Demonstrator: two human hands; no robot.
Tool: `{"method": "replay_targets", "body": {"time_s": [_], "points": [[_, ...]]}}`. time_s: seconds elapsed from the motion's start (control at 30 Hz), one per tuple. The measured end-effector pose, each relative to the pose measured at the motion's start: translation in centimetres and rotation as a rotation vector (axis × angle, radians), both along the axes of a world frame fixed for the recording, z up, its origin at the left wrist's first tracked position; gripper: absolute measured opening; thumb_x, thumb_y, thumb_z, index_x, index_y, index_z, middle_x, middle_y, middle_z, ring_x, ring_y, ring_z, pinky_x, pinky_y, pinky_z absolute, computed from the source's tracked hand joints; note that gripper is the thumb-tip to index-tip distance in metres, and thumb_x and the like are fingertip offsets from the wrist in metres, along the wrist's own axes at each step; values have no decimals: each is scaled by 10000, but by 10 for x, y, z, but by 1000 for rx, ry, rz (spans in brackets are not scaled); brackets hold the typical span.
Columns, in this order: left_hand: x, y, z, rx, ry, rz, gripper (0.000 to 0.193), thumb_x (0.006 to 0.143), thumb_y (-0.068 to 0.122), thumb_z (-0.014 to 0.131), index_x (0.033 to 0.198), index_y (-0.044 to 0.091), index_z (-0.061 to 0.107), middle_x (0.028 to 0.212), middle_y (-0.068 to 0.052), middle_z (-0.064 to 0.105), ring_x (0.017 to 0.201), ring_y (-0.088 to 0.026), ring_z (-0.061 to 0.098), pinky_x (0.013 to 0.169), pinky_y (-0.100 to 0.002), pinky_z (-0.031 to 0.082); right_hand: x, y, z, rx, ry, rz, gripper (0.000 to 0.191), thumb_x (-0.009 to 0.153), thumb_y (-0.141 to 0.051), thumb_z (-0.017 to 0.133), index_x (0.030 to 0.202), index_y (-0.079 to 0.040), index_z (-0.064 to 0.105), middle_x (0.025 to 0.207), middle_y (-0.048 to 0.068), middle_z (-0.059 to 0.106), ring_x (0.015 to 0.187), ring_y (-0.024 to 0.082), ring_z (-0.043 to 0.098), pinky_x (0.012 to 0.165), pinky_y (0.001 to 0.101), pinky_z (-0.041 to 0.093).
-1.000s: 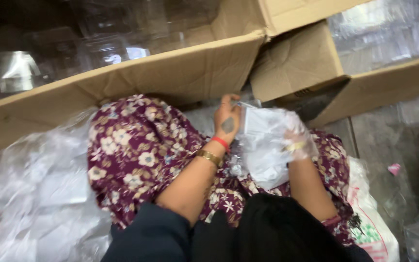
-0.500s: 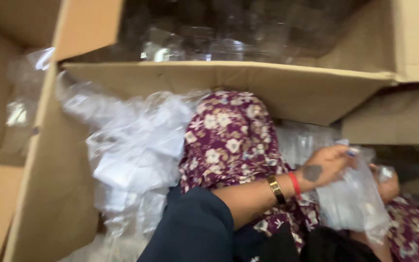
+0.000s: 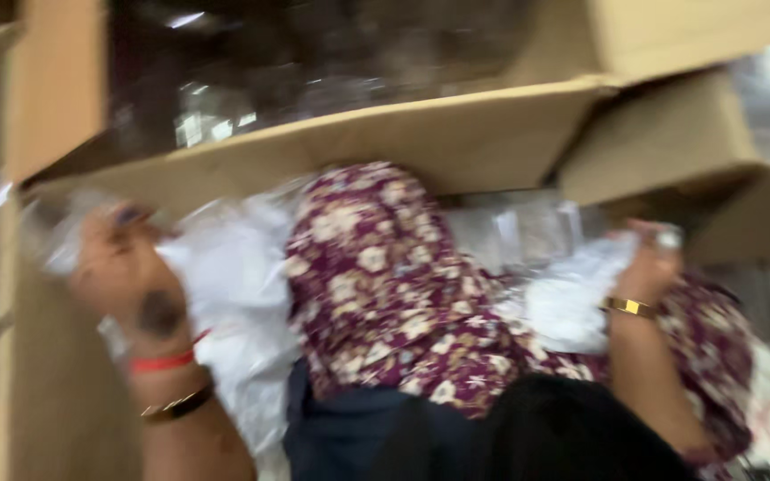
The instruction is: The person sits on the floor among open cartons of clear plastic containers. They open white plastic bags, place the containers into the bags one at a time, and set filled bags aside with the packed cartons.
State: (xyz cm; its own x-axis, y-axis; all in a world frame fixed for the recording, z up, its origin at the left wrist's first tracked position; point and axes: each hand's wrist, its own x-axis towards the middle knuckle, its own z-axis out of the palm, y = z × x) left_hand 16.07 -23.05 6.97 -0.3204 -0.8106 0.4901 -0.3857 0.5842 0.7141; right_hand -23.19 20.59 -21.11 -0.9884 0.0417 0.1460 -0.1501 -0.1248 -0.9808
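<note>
1. Our left hand (image 3: 126,267) clutches clear plastic wrap (image 3: 233,294) beside the cardboard box (image 3: 421,142).
2. Our right hand (image 3: 648,267) seems, through blur, to pinch a bag (image 3: 572,303).
3. Hasty tugging could tear the film.

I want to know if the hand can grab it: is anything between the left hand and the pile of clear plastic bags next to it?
Nothing visible. The left hand is already against the pile of clear plastic bags, beside the flowered cloth. The picture is blurred, so whether the grip has closed cannot be told.
</note>
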Motion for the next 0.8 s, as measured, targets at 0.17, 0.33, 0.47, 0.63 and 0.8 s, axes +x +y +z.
{"method": "replay_targets", "body": {"time_s": [0.17, 0.33, 0.47, 0.63, 0.8], "points": [[-45, 27, -22, -567, -419, 226, 433, 1137, 302, 704, 1317, -80, 607, 1303, -231, 641, 1232, -369, 581, 1030, -506, 471, 33, -10, 32, 162, -241, 119, 321, 1035, -337, 671, 1077, -21, 710, 953, 141, 775, 661, 132, 588, 569, 270, 426], [-181, 137, -95, -216, -50, -598, 505, 924, 303, 764, 1342, 60, 619, 1411, -200, 595, 1400, -402, 484, 1216, -513, 322, 39, -21, 55, -318, -381, 409, 449, 1011, -421, 661, 1092, 21, 651, 989, 199, 739, 863, 259, 729, 776, 403, 604], [-268, 222, -153, 502, -102, -1176, 697, 885, 370, 790, 1411, 3, 517, 1366, -228, 598, 1298, -367, 559, 1072, -443, 442, 37, -15, 53, -599, -514, 607, 514, 968, -466, 632, 1161, 10, 650, 1089, 203, 727, 954, 311, 733, 852, 478, 602], [-298, 245, -222, 932, -109, -1083, 327, 886, 252, 738, 1125, 50, 642, 980, -71, 746, 893, -134, 691, 759, -291, 578, 27, -1, 31, -468, -562, 519, 437, 994, -386, 639, 1199, 0, 663, 1084, 184, 725, 959, 302, 718, 846, 457, 589], [-288, 229, -245, 889, -122, -903, 215, 1006, 226, 642, 958, 26, 706, 742, -28, 677, 697, -89, 557, 619, -288, 488, 9, -13, 16, -358, -597, 460, 280, 1018, -239, 692, 1133, 10, 638, 1113, 127, 722, 997, 246, 700, 881, 433, 584]]}}
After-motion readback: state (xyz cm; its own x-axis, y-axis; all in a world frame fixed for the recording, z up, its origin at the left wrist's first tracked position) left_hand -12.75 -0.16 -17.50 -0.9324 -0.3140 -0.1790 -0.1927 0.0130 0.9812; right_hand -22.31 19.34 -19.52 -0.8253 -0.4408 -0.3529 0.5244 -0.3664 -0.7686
